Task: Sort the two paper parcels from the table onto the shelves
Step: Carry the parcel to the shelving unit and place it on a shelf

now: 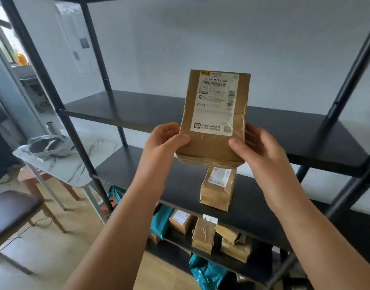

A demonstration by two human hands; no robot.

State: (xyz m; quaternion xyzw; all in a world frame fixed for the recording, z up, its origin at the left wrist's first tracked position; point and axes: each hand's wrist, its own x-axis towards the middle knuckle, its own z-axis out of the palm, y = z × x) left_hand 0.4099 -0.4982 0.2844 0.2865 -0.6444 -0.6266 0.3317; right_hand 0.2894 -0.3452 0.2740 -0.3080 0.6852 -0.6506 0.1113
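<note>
I hold a brown paper parcel [211,143] upright in front of the black metal shelves, its white shipping label facing me. My left hand [166,139] grips its lower left edge and my right hand [256,148] grips its lower right edge. Behind it runs the upper black shelf [138,109], bare where I can see it. A second brown paper parcel [217,189] with a small white label lies on the middle shelf [159,176], just below the held one.
The lower shelf holds several brown parcels [203,235] and teal bags [161,222]. Another teal bag [207,273] lies lower down. At the left is a marble-top table [79,164] with a grey bag [50,146] and a bottle [51,127]. A dark chair [10,208] stands nearer.
</note>
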